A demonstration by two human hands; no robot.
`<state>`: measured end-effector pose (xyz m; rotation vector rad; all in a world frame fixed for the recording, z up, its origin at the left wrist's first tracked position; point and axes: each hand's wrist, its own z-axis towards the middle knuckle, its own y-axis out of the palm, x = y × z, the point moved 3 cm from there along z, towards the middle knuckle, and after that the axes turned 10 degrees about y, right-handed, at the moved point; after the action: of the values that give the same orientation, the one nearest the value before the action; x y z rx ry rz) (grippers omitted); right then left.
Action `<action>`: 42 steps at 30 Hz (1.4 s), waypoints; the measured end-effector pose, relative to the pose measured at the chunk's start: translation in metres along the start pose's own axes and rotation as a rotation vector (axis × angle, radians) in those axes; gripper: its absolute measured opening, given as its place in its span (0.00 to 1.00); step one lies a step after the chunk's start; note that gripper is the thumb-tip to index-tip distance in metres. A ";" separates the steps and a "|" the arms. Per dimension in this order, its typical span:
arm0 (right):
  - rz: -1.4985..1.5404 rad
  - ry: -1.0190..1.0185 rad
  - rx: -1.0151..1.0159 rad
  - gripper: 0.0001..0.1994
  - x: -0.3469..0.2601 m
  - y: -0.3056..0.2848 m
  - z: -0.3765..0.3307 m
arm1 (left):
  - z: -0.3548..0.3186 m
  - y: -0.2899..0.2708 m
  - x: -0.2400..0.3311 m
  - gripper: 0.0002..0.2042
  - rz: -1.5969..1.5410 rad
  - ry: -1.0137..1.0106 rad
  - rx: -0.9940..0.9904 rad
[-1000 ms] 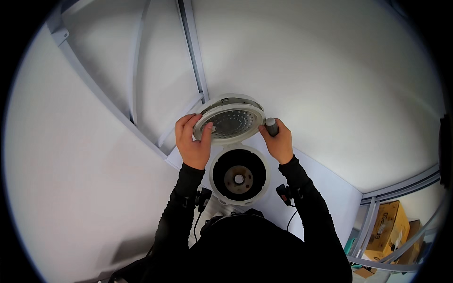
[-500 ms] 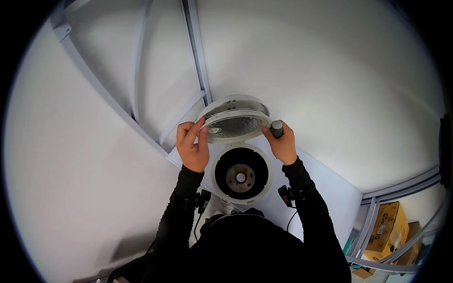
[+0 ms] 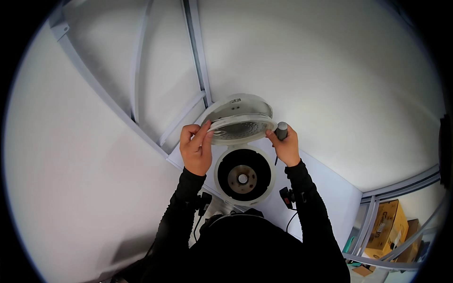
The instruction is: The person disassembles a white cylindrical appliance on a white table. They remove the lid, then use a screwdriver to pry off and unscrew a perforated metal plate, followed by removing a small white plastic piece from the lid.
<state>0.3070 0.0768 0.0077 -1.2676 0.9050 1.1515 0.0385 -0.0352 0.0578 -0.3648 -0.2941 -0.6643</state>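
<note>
A white rice cooker (image 3: 216, 175) stands in front of me, its lid raised. Inside its dark well a round metal heating plate (image 3: 238, 185) shows. The lid's inner panel (image 3: 241, 130), pale-rimmed with a dimpled grey face, stands tilted away from the outer lid shell (image 3: 225, 109), with a gap between them. My left hand (image 3: 196, 151) pinches the panel's left rim between thumb and fingers. At the right rim my right hand (image 3: 287, 147) presses its thumb, while a grey-handled screwdriver (image 3: 281, 130) is tucked in the same hand, its thin shaft pointing down.
Under the cooker is a white table (image 3: 325, 188), bounded by grey metal frame posts (image 3: 194, 52) and pale walls. A yellow cardboard box (image 3: 384, 228) sits beyond the frame at lower right. Small black devices with cables (image 3: 204, 203) are strapped at both my forearms.
The gap between the inner panel and the outer lid shell has widened, the panel tilting further toward me. Both hands have shifted slightly right with it.
</note>
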 end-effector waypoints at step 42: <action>0.460 0.015 -0.054 0.21 -0.001 -0.014 0.015 | -0.010 -0.005 -0.002 0.18 -0.178 0.139 -0.141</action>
<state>0.3185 0.0927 0.0141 -1.1414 1.2235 1.5324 0.0352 -0.0422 0.0495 -0.4279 -0.1488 -0.8842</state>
